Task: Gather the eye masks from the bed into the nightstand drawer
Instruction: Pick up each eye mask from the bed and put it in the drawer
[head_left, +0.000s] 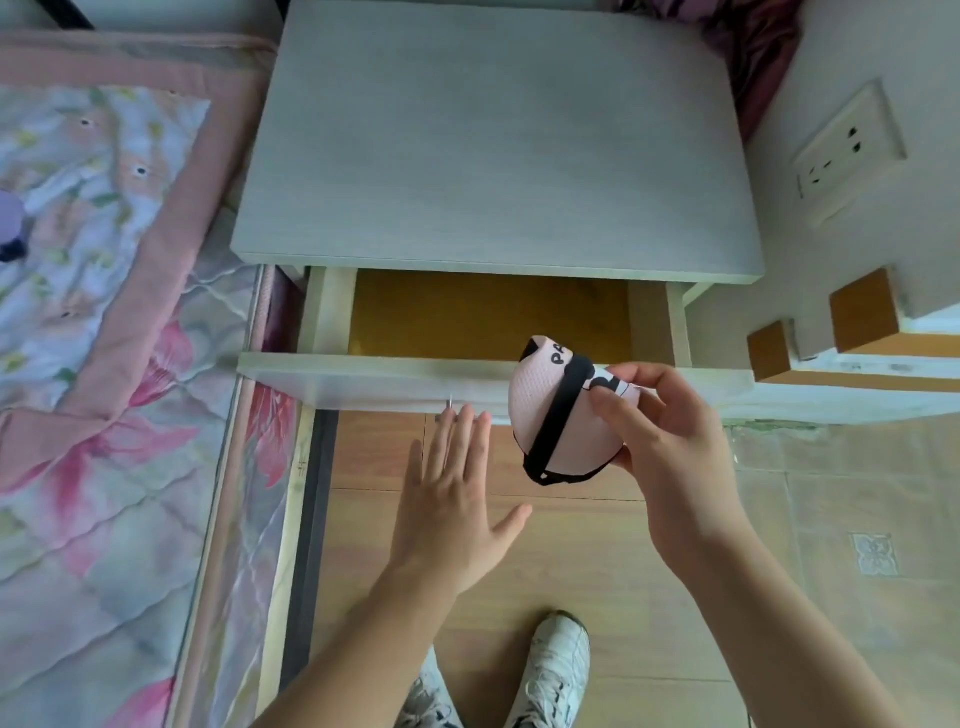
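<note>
One pink eye mask (550, 410) with a black strap is sitting in the right hand (670, 441), whose fingers and thumb are pinching it just above the front edge of the open nightstand drawer (467, 317). Fingers of the left hand (457, 499) are lying straight and spread, holding nothing, reaching toward the drawer front. Beside the nightstand (493, 145), the bed (104, 312) is showing a floral quilt.

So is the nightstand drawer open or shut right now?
Open. The drawer is pulled out partway from under the nightstand top, showing its yellow-brown bottom. The visible part holds nothing; the back is hidden.
</note>
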